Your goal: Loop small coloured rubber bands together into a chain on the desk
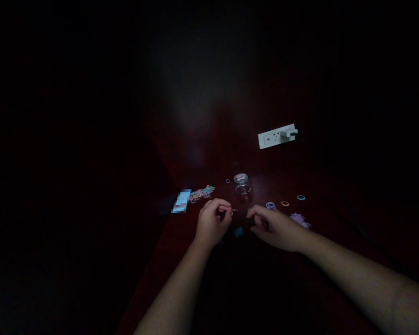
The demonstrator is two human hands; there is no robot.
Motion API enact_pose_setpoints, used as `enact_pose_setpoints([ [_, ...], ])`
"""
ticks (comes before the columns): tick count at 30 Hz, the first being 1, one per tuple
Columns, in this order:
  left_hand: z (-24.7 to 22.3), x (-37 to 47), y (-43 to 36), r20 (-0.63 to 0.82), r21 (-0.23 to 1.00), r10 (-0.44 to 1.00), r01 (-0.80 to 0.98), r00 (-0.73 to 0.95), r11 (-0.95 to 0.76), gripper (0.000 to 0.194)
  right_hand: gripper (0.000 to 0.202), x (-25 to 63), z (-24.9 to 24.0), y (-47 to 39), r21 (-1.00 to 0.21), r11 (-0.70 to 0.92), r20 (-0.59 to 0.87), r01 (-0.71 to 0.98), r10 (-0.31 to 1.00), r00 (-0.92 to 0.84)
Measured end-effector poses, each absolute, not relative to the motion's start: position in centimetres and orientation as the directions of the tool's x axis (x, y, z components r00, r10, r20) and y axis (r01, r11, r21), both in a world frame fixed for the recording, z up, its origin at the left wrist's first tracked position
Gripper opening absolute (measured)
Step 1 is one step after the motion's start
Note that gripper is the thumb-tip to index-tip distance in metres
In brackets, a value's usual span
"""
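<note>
One grip pinched: left hand (213,223), thin band (234,210) at its fingertips | right hand (274,228): grip loosely parted, fingers curled inward | slim gap between hands | jar (243,185) just beyond | bare worktop (263,183) patch between jar and teal ring (301,199) | worktop's left edge near left forearm (178,288)

No legible text, numbers or signs anywhere.

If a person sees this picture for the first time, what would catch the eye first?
Probably the bright, pixelated blue rectangle by the left edge of the table, then the white socket panel above the table, right of centre, with a plug in it. Next, likely, come the left hand and right hand below the picture's centre, with a clear jar beyond them.
</note>
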State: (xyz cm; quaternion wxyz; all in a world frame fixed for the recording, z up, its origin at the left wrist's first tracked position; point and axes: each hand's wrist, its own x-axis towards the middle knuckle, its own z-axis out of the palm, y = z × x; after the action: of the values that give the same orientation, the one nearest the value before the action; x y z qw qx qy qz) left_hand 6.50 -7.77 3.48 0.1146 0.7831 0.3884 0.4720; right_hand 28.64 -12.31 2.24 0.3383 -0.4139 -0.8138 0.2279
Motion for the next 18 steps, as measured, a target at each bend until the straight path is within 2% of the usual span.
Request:
enact_pose_setpoints([
  [3,4.4,9.2,-9.8,0.639,0.521,0.688,0.464,0.344,-0.716,0.017,0.019,28.8,2.2,-12.2,-0.678,0.555,0.395,0.482,0.828,-0.398],
  [7,4.3,10.5,-9.9,0.596,0.569,0.701,0.410,0.390,-0.712,0.018,0.006,29.2,2.1,-11.9,-0.703,0.544,0.390,0.458,0.834,-0.392],
  [13,2.8,8.9,-9.2,0.609,0.513,0.628,0.363,0.484,-0.778,0.014,0.015,29.3,2.2,-11.9,-0.667,0.540,0.351,0.513,0.835,-0.423],
  [18,3.0,8.2,-9.7,0.598,0.493,0.611,0.363,0.519,-0.791,0.014,0.016,29.3,2.3,-12.0,-0.686,0.535,0.323,0.494,0.831,-0.453],
])
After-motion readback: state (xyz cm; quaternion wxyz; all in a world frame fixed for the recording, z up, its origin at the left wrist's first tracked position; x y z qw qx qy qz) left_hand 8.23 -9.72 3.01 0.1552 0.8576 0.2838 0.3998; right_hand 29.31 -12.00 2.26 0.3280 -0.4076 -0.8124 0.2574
